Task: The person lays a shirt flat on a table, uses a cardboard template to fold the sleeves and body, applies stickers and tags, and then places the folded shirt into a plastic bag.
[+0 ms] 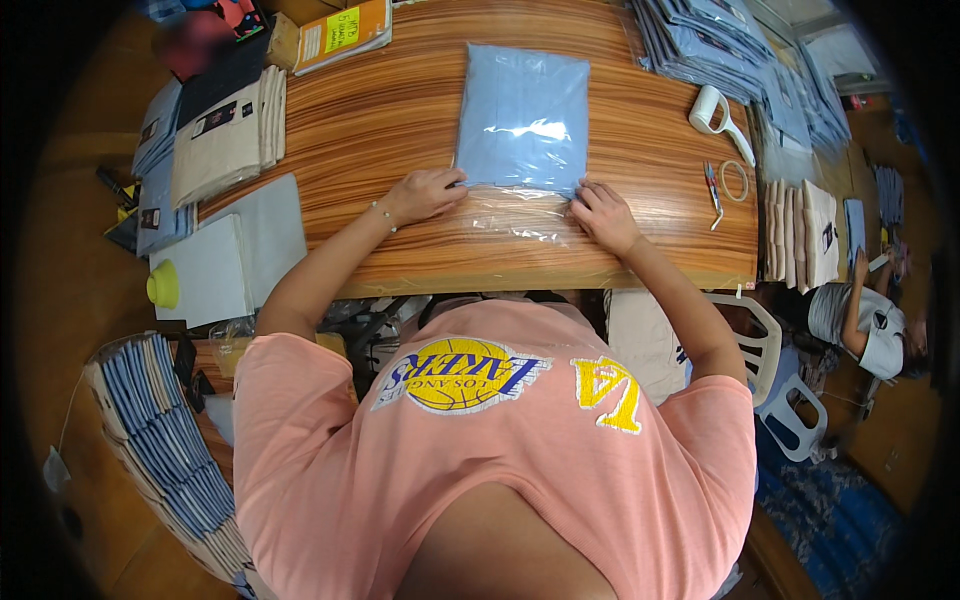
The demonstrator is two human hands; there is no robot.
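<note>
In front of me on the wood-grain table (400,130) lies a folded light-blue garment (524,110) inside a clear plastic bag (515,212). The bag's loose, see-through end points toward me and looks wrinkled. My left hand (425,196) rests at the bag's near left corner, fingers closed on the plastic. At the near right corner, my right hand (607,216) has its fingers curled down on the bag's edge. The garment lies flat, and its plastic cover catches bright reflections.
A white lint roller (708,108), red-and-blue thread snips (713,195) and a ring (735,182) lie at right. Bagged blue garments (700,40) are stacked far right; beige garments (225,140) at left. White sheets (205,270) carry a yellow-green roll (162,284). Another person (850,320) is at far right.
</note>
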